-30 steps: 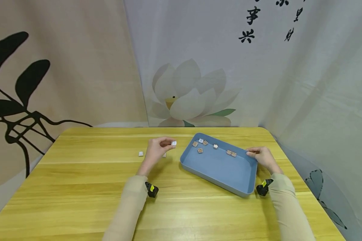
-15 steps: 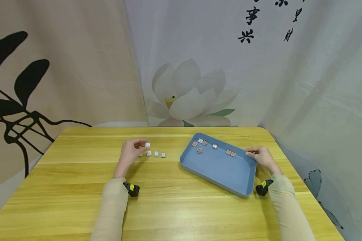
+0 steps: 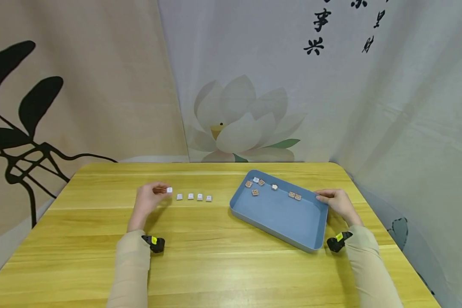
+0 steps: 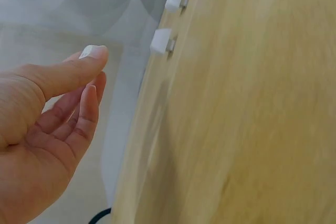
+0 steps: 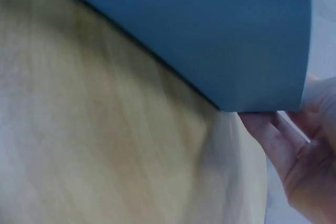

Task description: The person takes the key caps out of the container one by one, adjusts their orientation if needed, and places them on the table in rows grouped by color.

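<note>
My left hand point(image 3: 148, 200) pinches a white keycap point(image 3: 169, 190) between thumb and fingertips, a little above the table at the left end of a row. Several white keycaps point(image 3: 190, 196) make up that row, spaced apart on the wood. In the left wrist view the thumb covers part of the pinched keycap point(image 4: 90, 51), and the nearest row keycap point(image 4: 160, 41) stands apart from the hand. At the right, my right hand point(image 3: 338, 203) grips the blue tray point(image 3: 281, 220) by its far right corner, thumb at the rim and fingers against the outer wall.
Inside the tray, along its far side, lie several brown keycaps point(image 3: 255, 192), a white keycap point(image 3: 256, 180) and a pale one point(image 3: 274, 187). The wooden table point(image 3: 223, 273) ends at a hanging printed cloth point(image 3: 262, 64) behind it.
My left hand has travelled left from near the tray, over the row, to the row's left end, and sunk lower with the white keycap. My right hand keeps its grip on the tray.
</note>
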`<move>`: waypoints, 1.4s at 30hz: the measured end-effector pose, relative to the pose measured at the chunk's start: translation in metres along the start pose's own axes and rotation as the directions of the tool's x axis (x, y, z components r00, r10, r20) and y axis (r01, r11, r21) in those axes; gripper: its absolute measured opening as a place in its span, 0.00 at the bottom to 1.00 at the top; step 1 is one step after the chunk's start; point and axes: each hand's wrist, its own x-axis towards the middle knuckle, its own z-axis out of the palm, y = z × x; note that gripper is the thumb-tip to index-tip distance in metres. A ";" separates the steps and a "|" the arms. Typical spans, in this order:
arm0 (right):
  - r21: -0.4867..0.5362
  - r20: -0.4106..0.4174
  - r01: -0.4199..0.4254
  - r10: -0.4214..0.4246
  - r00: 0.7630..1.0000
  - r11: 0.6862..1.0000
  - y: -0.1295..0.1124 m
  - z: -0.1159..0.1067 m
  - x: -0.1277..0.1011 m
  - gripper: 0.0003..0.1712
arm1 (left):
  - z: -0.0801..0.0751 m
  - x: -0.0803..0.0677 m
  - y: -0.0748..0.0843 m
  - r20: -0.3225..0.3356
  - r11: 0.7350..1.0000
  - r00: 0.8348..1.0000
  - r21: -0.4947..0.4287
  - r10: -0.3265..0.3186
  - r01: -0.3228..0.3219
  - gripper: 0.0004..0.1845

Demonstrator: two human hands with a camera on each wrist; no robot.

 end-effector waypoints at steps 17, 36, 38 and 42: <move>0.019 0.046 -0.062 0.062 0.997 0.998 -0.003 -0.003 -0.001 0.21 | 0.002 0.006 -0.014 0.147 0.996 0.988 0.077 -0.043 0.032 0.12; 0.028 0.065 -0.062 0.060 0.996 0.998 -0.001 -0.002 0.003 0.21 | 0.003 0.011 -0.021 0.155 0.992 0.984 0.108 -0.083 0.067 0.15; 0.032 0.063 -0.071 0.069 0.996 0.997 -0.001 -0.002 0.003 0.21 | 0.001 0.010 -0.021 0.164 0.993 0.983 0.101 -0.082 0.066 0.17; 0.035 0.070 -0.073 0.071 0.995 0.997 -0.004 -0.003 0.002 0.21 | -0.005 0.007 -0.017 0.192 0.994 0.978 0.089 -0.082 0.065 0.20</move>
